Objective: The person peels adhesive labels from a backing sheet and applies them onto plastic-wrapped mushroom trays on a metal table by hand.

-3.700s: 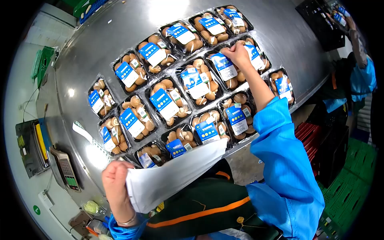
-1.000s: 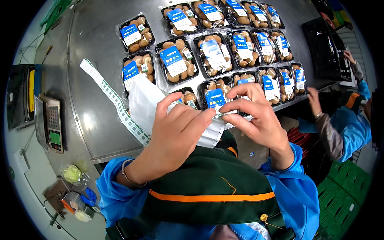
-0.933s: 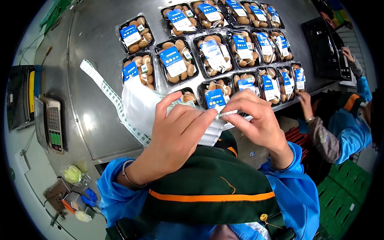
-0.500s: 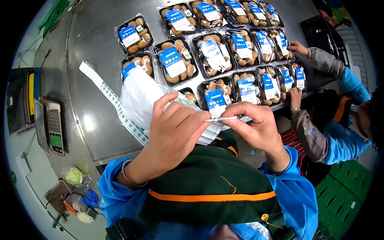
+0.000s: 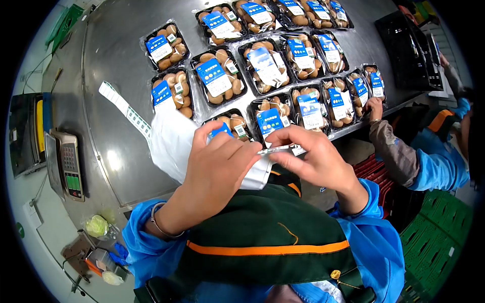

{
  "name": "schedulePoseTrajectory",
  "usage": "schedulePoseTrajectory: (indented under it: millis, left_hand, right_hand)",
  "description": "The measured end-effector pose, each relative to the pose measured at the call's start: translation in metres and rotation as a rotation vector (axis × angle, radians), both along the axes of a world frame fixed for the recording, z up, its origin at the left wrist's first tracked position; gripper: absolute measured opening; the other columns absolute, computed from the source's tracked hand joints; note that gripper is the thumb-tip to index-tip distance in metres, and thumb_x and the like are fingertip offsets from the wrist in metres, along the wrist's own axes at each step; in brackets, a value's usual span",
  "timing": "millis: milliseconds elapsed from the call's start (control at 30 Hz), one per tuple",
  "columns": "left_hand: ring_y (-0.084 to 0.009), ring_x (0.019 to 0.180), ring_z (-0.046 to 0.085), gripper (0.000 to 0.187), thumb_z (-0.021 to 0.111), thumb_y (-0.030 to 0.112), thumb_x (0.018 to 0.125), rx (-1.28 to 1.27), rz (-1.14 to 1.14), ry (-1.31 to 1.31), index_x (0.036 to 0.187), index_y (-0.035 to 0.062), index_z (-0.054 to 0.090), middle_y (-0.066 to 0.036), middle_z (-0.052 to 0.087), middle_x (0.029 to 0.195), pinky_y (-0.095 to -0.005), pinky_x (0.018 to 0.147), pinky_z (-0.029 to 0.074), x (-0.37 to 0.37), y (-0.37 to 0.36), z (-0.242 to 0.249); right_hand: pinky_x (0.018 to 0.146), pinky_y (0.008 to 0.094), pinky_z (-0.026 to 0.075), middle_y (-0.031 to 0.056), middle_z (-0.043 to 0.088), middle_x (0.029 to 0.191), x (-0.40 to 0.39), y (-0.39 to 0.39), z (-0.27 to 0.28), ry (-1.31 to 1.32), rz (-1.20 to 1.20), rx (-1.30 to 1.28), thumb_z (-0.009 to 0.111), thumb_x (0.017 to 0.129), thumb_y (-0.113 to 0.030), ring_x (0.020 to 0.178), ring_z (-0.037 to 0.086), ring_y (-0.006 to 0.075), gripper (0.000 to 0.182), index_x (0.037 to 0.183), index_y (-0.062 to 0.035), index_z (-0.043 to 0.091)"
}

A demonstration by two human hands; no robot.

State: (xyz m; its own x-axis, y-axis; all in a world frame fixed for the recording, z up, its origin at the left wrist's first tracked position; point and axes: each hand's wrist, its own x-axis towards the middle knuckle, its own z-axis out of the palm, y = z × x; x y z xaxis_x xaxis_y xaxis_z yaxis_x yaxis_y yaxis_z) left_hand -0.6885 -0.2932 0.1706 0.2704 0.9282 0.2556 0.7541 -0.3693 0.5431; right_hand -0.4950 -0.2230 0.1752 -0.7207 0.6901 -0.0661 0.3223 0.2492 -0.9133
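Observation:
My left hand (image 5: pixel 217 174) pinches the edge of a white label sheet (image 5: pixel 174 139) in front of my apron. From the sheet a strip of small printed labels (image 5: pixel 124 107) trails over the metal table. My right hand (image 5: pixel 316 160) is closed on the same thin, folded edge, its thumb and forefinger just right of my left fingertips. Beyond my hands lie rows of wrapped black trays of brown mushrooms (image 5: pixel 219 78) with blue and white labels. One mushroom tray (image 5: pixel 232 126) is partly hidden behind my left hand.
A scale (image 5: pixel 70 164) stands at the left table edge (image 5: pixel 103 174). At the right, a co-worker's hand (image 5: pixel 374 107) touches the end of the front row. A black crate (image 5: pixel 404 50) sits at the table's far right, green crates (image 5: pixel 434 232) below.
The white sheet has shifted and folded lower, uncovering more of the trays behind it. The co-worker's other hand has left the trays, and one tray is gone from the middle row's right end.

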Motion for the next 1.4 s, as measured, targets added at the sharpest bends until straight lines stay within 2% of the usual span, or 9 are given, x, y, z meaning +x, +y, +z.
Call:
schedulePoseTrajectory:
  millis: [333, 600, 667, 800, 933, 1067, 1267, 1333, 1400]
  left_hand:
    - [-0.0187, 0.070, 0.052, 0.022, 0.069, 0.009, 0.072, 0.019, -0.036, 0.055, 0.093, 0.0089, 0.063, -0.001, 0.055, 0.071, -0.0402, 0.088, 0.038, 0.002, 0.002, 0.009]
    - [-0.0195, 0.065, 0.058, 0.015, 0.071, 0.011, 0.072, -0.541, 0.050, -0.283, 0.084, 0.0034, 0.067, -0.008, 0.064, 0.075, -0.0288, 0.066, 0.045, -0.015, 0.006, 0.003]
    - [-0.0168, 0.067, 0.060, 0.016, 0.071, 0.010, 0.074, -0.647, 0.130, -0.332, 0.087, 0.0023, 0.067, -0.008, 0.066, 0.078, -0.0265, 0.062, 0.045, -0.023, 0.002, 0.002]
    - [-0.0124, 0.073, 0.060, 0.016, 0.069, 0.013, 0.077, -0.526, 0.550, -0.252, 0.088, 0.0021, 0.067, -0.007, 0.067, 0.079, -0.0241, 0.067, 0.046, -0.079, -0.025, 0.016]
    - [-0.0088, 0.074, 0.056, 0.021, 0.069, 0.013, 0.077, -0.390, 0.814, -0.182, 0.092, -0.0020, 0.066, -0.006, 0.066, 0.081, -0.0219, 0.068, 0.043, -0.128, -0.045, 0.042]
    - [-0.0208, 0.068, 0.058, 0.023, 0.072, 0.011, 0.072, -0.208, 0.610, 0.103, 0.091, 0.0003, 0.066, -0.012, 0.064, 0.077, -0.0285, 0.067, 0.044, -0.107, -0.042, 0.036]
    - [-0.0207, 0.071, 0.057, 0.024, 0.072, 0.010, 0.072, -0.316, 0.535, 0.044, 0.093, 0.0009, 0.066, -0.012, 0.065, 0.079, -0.0301, 0.068, 0.044, -0.098, -0.040, 0.022]
    - [-0.0206, 0.071, 0.058, 0.024, 0.071, 0.011, 0.072, -0.320, 0.502, 0.030, 0.093, 0.0010, 0.066, -0.012, 0.065, 0.080, -0.0297, 0.067, 0.045, -0.103, -0.040, 0.019]
    - [-0.0204, 0.072, 0.059, 0.024, 0.071, 0.011, 0.073, -0.302, 0.542, 0.021, 0.093, 0.0009, 0.066, -0.013, 0.065, 0.082, -0.0294, 0.067, 0.045, -0.112, -0.046, 0.012]
  right_hand:
    - [0.072, 0.0327, 0.046, 0.0074, 0.061, 0.090, 0.001, -0.007, -0.008, 0.090, -0.023, 0.285, 0.063, 0.072, -0.001, 0.083, 0.059, 0.0240, 0.016, 0.087, -0.0050, 0.062]
    - [0.080, 0.0408, 0.046, 0.0070, 0.058, 0.100, 0.004, -0.012, -0.024, 0.259, 0.091, 0.817, 0.066, 0.065, -0.010, 0.090, 0.056, 0.0248, 0.020, 0.085, -0.0068, 0.066]
    - [0.069, 0.0314, 0.047, 0.0066, 0.060, 0.091, 0.009, -0.013, -0.022, 0.336, -0.098, 0.519, 0.065, 0.073, -0.009, 0.078, 0.057, 0.0170, 0.012, 0.084, -0.0045, 0.065]
    - [0.053, 0.0202, 0.039, 0.0010, 0.058, 0.073, 0.045, 0.028, -0.050, 0.491, -0.923, -0.448, 0.064, 0.081, -0.011, 0.061, 0.050, 0.0075, 0.017, 0.091, 0.0020, 0.063]
    - [0.047, 0.0201, 0.038, 0.0000, 0.057, 0.067, 0.043, 0.043, -0.108, 0.347, -0.807, -0.878, 0.069, 0.079, -0.011, 0.051, 0.047, 0.0065, 0.019, 0.094, -0.0012, 0.064]
    - [0.043, 0.0191, 0.036, -0.0009, 0.056, 0.063, 0.013, 0.034, -0.118, 0.287, -0.815, -0.826, 0.069, 0.079, -0.012, 0.048, 0.047, 0.0058, 0.017, 0.093, -0.0032, 0.065]
    - [0.043, 0.0182, 0.034, -0.0014, 0.058, 0.064, 0.008, 0.033, -0.139, 0.167, -0.755, -0.598, 0.068, 0.078, -0.008, 0.049, 0.047, 0.0046, 0.013, 0.090, -0.0029, 0.064]
    - [0.043, 0.0179, 0.034, 0.0026, 0.062, 0.072, 0.006, 0.031, -0.129, 0.155, -0.679, -0.504, 0.067, 0.076, -0.003, 0.051, 0.047, 0.0044, 0.039, 0.112, -0.0004, 0.050]
    - [0.043, 0.0185, 0.034, 0.0041, 0.062, 0.073, 0.011, 0.032, -0.133, 0.128, -0.701, -0.518, 0.066, 0.076, -0.002, 0.051, 0.047, 0.0046, 0.050, 0.119, -0.0006, 0.040]
